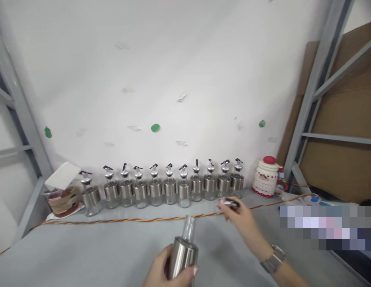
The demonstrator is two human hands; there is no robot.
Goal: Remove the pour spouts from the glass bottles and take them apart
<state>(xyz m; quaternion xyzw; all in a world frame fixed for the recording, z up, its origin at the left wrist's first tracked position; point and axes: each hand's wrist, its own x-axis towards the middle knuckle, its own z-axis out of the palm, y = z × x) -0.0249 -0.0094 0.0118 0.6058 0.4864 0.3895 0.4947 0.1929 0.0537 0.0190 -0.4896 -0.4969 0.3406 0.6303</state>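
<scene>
I count eleven oil bottles (156,186) along the back edge of the worktop (92,251), each topped with a pourer spout, so those look finished to me. One bare-necked bottle (185,253) is unfinished: it is over the middle of the worktop's front part, tilted slightly, with nothing on its glass neck. My left hand (158,269) is wrapped round its steel sleeve. My right hand (240,217) pinches a small silver-and-black piece (232,203), blurred but probably a pourer spout, well apart from that neck. I can't make out any further uncapped bottles.

For moving, I have the broad grey stretch between the twisted wire (113,220) and the front of the worktop; its front edge is out of my view. Behind the row, the wall (203,79) closes off the back edge. A tub (61,204) takes up the back left corner, and a red-lidded jar (264,179) stands towards the back right corner, so I judge sideways room tighter there.
</scene>
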